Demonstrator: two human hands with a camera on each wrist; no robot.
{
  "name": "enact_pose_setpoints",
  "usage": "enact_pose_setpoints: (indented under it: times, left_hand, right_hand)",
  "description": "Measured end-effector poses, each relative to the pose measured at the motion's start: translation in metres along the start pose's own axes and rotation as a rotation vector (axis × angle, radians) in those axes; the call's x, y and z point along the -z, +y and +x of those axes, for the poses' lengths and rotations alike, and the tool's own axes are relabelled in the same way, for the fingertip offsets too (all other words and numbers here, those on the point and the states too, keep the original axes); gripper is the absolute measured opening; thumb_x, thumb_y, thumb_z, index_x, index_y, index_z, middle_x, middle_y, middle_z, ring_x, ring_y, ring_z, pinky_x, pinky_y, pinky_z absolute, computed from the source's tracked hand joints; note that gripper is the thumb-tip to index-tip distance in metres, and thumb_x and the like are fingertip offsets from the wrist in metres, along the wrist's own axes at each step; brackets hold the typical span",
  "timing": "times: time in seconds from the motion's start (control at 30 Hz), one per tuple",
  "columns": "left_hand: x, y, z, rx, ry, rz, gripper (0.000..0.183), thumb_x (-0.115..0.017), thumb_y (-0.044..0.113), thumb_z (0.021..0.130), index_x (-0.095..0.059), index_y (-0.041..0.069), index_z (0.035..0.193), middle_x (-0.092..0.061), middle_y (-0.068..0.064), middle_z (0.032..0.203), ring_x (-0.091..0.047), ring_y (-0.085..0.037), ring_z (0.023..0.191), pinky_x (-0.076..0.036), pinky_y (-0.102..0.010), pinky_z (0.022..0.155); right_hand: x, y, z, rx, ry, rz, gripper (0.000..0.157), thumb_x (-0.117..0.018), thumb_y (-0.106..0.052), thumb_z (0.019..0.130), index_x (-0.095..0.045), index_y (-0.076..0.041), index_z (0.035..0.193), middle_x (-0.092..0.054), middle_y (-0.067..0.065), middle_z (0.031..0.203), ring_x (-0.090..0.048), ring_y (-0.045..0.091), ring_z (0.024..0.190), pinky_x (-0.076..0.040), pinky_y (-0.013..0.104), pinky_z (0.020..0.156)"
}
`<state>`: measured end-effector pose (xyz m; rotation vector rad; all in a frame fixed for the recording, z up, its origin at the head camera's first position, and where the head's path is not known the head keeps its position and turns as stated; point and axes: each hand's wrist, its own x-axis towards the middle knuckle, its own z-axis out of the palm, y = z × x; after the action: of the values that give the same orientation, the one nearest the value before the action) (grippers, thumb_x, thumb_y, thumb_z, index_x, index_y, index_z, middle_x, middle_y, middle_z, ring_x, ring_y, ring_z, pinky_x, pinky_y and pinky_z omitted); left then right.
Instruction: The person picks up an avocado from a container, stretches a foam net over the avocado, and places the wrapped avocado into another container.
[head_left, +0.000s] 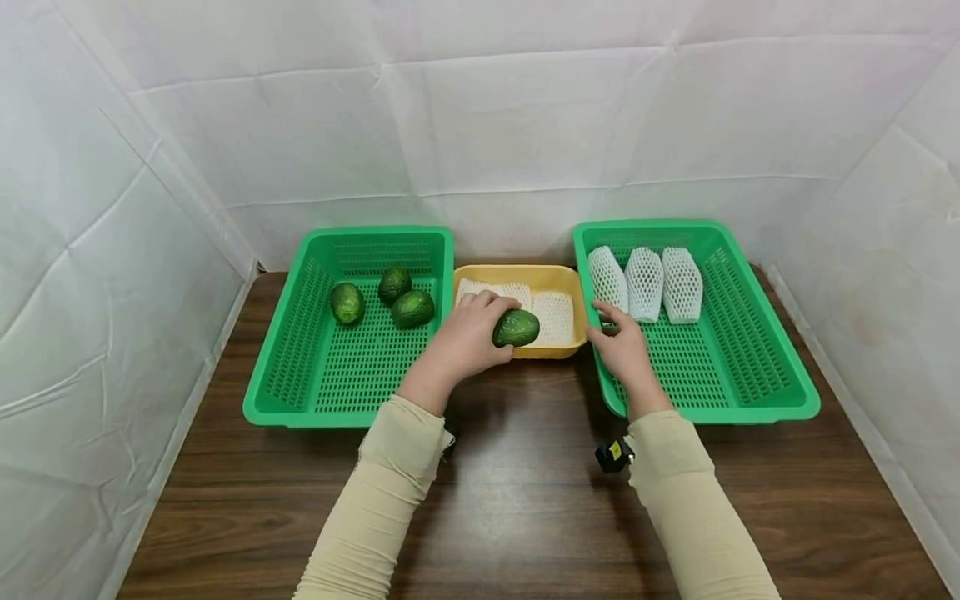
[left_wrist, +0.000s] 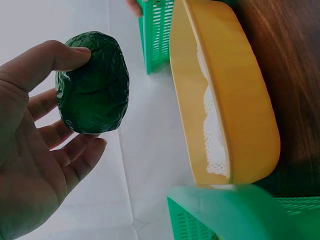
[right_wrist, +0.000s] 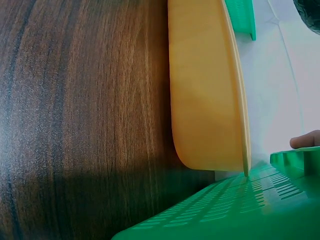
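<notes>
My left hand [head_left: 468, 333] grips a dark green, wrinkled avocado [head_left: 516, 327] between thumb and fingers, over the front of the yellow tray [head_left: 551, 353]. In the left wrist view the thumb presses one side of the avocado [left_wrist: 94, 85], with fingers round the other. Flat white foam nets [head_left: 553, 317] lie inside the tray. My right hand [head_left: 624, 346] is at the left rim of the right green basket [head_left: 750, 412], thumb and fingers apart with nothing held. Only a fingertip [right_wrist: 305, 140] of it shows above the basket edge in the right wrist view.
In the left green basket [head_left: 337, 417] lie several avocados [head_left: 412, 308]. Puffed-out white foam nets [head_left: 645, 283] lie in a row at the back left of the right basket. The yellow tray sits between both baskets on a dark wooden table [head_left: 525, 500], before a white sheet wall [head_left: 517, 125].
</notes>
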<state>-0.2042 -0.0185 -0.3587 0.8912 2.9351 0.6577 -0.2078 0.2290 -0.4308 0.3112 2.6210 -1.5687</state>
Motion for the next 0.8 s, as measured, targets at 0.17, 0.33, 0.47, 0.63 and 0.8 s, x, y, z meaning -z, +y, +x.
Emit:
enact_pose_setpoints:
  times: [0.17,0.33,0.47,0.63,0.8]
  left_hand:
    - [-0.002,0.002,0.002,0.020,-0.020,-0.024,0.056,-0.072,0.022,0.078,-0.051,0.014,0.128,-0.052,-0.008,0.117,-0.045,-0.026,0.106,-0.040,-0.039,0.089]
    - [-0.005,0.004,0.001,0.034,-0.032,-0.023,0.055,-0.072,0.024,0.079,-0.051,0.015,0.129,-0.051,-0.008,0.117,-0.045,-0.026,0.105,-0.042,-0.039,0.088]
    - [-0.008,0.005,0.000,0.033,-0.034,-0.018,0.055,-0.072,0.024,0.079,-0.051,0.015,0.129,-0.051,-0.008,0.116,-0.046,-0.026,0.103,-0.042,-0.039,0.087]
    - [-0.015,0.005,-0.002,0.027,-0.032,-0.010,0.054,-0.072,0.024,0.079,-0.051,0.016,0.128,-0.050,-0.008,0.115,-0.046,-0.026,0.102,-0.043,-0.039,0.085]
    - [-0.023,0.007,-0.005,0.027,-0.039,-0.011,0.053,-0.073,0.023,0.078,-0.052,0.015,0.127,-0.051,-0.008,0.114,-0.046,-0.025,0.102,-0.043,-0.038,0.085]
  right_hand:
    - [0.002,-0.003,0.001,0.004,0.004,-0.005,0.051,-0.051,-0.021,0.095,-0.036,-0.016,0.143,-0.036,0.020,0.138,-0.037,0.036,0.123,-0.041,0.048,0.090]
    - [0.000,-0.005,0.001,0.007,0.022,-0.003,0.050,-0.052,-0.020,0.094,-0.039,-0.016,0.142,-0.038,0.019,0.136,-0.040,0.035,0.120,-0.042,0.046,0.088]
    - [0.001,-0.005,0.002,0.016,0.005,-0.002,0.051,-0.051,-0.018,0.095,-0.037,-0.015,0.143,-0.037,0.020,0.137,-0.039,0.036,0.122,-0.042,0.048,0.089]
    - [0.001,-0.002,0.002,0.018,-0.002,0.000,0.051,-0.051,-0.018,0.095,-0.036,-0.015,0.144,-0.036,0.021,0.138,-0.038,0.037,0.122,-0.041,0.048,0.090]
    - [-0.001,0.001,-0.002,0.018,-0.005,0.000,0.051,-0.051,-0.018,0.095,-0.036,-0.014,0.144,-0.036,0.021,0.138,-0.038,0.036,0.122,-0.041,0.048,0.090]
